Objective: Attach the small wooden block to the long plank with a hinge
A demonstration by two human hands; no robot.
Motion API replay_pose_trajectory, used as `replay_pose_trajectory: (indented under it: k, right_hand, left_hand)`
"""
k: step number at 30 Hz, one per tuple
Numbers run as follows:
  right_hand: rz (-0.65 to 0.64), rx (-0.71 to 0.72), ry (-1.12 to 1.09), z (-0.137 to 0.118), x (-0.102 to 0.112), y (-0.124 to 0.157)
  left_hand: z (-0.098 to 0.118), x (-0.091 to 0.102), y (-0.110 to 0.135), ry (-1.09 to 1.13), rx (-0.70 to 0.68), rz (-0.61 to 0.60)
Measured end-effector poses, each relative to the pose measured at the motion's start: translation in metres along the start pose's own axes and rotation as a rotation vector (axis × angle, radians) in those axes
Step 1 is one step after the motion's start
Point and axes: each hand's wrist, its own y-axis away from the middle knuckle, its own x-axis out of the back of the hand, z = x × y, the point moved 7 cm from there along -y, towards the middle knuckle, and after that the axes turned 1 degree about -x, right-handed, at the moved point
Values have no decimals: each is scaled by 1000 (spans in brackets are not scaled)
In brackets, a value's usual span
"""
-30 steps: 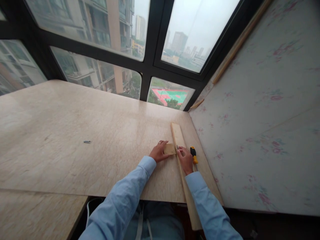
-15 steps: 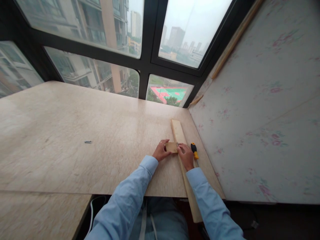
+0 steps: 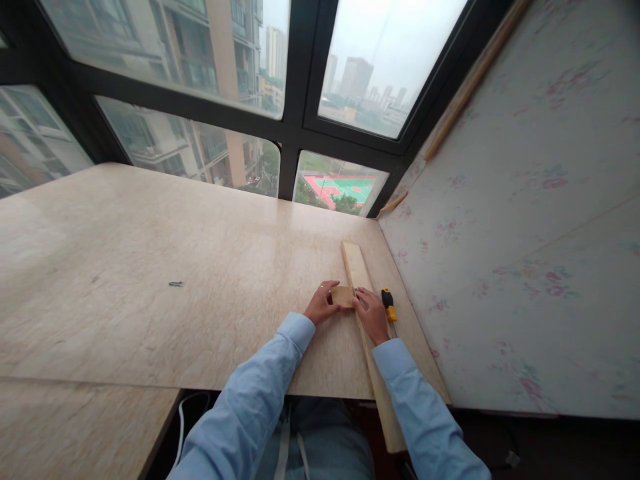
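My left hand (image 3: 323, 304) grips a small wooden block (image 3: 342, 297) between thumb and fingers. The block's right end meets the long wooden board (image 3: 356, 263). At that end my right hand (image 3: 371, 315) pinches a small screw (image 3: 355, 291); only a bit of its metal shows between the fingertips. The board runs under my right hand and sticks out past the near edge of the sill. Close to the right of my right hand lies a screwdriver (image 3: 389, 305) with a black and yellow handle, its shaft partly hidden.
Further left, a few loose screws (image 3: 175, 284) lie on the marble-patterned sill (image 3: 240, 267). A dark window frame (image 3: 291, 133) rises behind it. The flower-papered wall (image 3: 500, 267) bounds the right side. A white cable (image 3: 181, 427) hangs below the edge at lower left.
My right fingers have shifted slightly at the block's end, covering more of the screw. The block and my left hand stay almost where they were. The view has moved a little.
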Motion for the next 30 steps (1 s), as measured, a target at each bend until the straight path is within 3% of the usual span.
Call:
replay_pose_trajectory:
  k: [6,17,24,30]
  right_hand:
    - [-70,39,0,0,0,0]
    - [-160,90,-6,2,-1,-2]
    - [-251,152,74,0,1,1]
    - [-233,225,255,-16,3,1]
  left_hand:
    - [-5,1,-2,51,-49,34]
    - [-7,1,-1,105,4,40]
    - [-7,1,0,146,39,43]
    - [-7,3,-2,123,21,69]
